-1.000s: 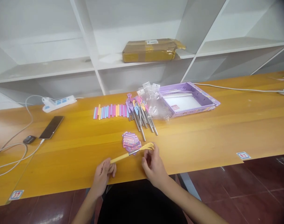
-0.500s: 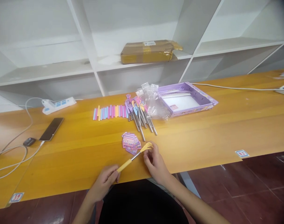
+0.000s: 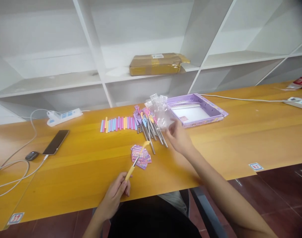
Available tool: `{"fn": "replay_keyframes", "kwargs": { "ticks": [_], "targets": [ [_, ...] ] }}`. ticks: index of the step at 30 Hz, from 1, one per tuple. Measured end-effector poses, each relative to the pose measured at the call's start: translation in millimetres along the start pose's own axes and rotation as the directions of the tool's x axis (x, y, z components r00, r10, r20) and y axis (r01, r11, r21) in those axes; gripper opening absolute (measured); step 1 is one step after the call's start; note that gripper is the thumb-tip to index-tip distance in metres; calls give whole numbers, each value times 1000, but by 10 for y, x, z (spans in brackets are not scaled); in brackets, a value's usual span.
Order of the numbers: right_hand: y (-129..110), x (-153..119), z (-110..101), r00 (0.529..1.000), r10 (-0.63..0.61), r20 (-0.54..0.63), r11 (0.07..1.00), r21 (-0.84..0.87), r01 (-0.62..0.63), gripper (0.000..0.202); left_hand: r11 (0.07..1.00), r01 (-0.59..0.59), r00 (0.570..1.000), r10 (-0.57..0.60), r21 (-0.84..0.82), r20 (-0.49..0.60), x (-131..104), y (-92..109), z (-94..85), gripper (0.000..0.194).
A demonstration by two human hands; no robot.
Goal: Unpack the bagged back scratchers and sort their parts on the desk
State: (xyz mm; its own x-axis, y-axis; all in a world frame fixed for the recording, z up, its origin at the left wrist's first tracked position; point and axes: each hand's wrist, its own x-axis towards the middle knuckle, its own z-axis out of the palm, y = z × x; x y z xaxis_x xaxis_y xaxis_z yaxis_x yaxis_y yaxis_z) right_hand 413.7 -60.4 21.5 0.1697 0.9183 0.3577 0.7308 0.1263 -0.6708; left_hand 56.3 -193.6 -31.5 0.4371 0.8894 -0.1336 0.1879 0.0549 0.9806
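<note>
My left hand (image 3: 116,193) is closed around the yellow handle of a back scratcher (image 3: 132,170), whose claw end points up and away over a pile of purple printed cards (image 3: 141,157). A sliver of purple shows beside these fingers; I cannot make out what it is. My right hand (image 3: 179,137) holds nothing that I can see. Its fingers, slightly blurred and apart, are at the near edge of the clear plastic bags (image 3: 159,110). Left of the bags lies a heap of back scratchers (image 3: 149,127) with coloured claws and metal rods.
Coloured handle tubes (image 3: 118,123) lie in a row. Behind my right hand stands an open purple box (image 3: 205,120) with a few back scratchers inside. A phone (image 3: 56,142), a power strip (image 3: 64,116) and cables are at left. A taped carton (image 3: 154,64) sits on the shelf.
My right hand has left the claw of the yellow back scratcher and moved forward and right to the plastic bags. My left hand still holds the back scratcher, now tilted more upright.
</note>
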Motion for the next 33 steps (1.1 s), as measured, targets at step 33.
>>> {"fn": "replay_keyframes", "kwargs": {
  "ticks": [33],
  "targets": [
    [319, 830, 23, 990, 38, -133, 985, -159, -60, 37, 952, -78, 973, 8, -297, -230, 82, -190, 44, 41]
  ]
}}
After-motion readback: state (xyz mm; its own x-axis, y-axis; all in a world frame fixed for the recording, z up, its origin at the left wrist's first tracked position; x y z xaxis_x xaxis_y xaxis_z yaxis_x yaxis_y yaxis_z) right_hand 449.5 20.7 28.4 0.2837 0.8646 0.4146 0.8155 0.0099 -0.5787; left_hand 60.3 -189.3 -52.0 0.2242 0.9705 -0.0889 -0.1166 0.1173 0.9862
